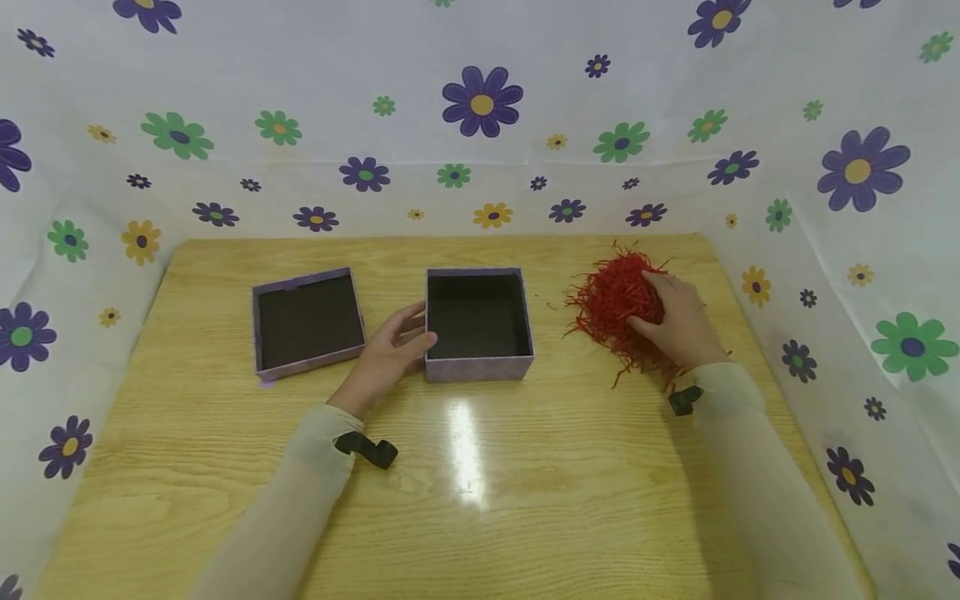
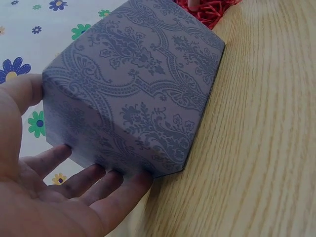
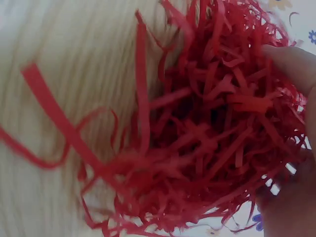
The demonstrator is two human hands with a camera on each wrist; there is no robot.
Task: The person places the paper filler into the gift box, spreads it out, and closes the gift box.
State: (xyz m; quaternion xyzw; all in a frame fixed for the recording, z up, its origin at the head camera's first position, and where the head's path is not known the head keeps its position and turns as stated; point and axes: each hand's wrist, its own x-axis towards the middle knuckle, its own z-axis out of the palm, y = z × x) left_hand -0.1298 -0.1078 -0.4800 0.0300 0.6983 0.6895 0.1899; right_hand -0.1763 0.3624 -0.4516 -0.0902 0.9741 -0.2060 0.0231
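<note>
Head view gives me the whole table, with a box at the centre of the frame, its dark inside facing up. I see the left hand just left of centre, gripping the box by its left side: the thumb is at the rim near the front corner and the other fingers lie against the outer wall. To the right of centre I have a tangled heap of red paper shreds, and the right hand is clamped on its right side, thumb and forefinger apart with shreds between them. A few loose strands trail onto the table below the heap. Left of centre, near the left hand, a shallow lid lies tilted slightly, dark inner face up. Pale sleeves run in from the lower left and lower right, each with a dark strap near the cuff. Flowered cloth hangs across the top and down both sides of the frame.

On the left wrist view I get the box's patterned outside across the middle, with fingertips spread along its lower edge and red shreds peeking in at the top. On the right wrist view shreds fill the centre and right, blurred in places, with the thumb pressing in at upper right.
</note>
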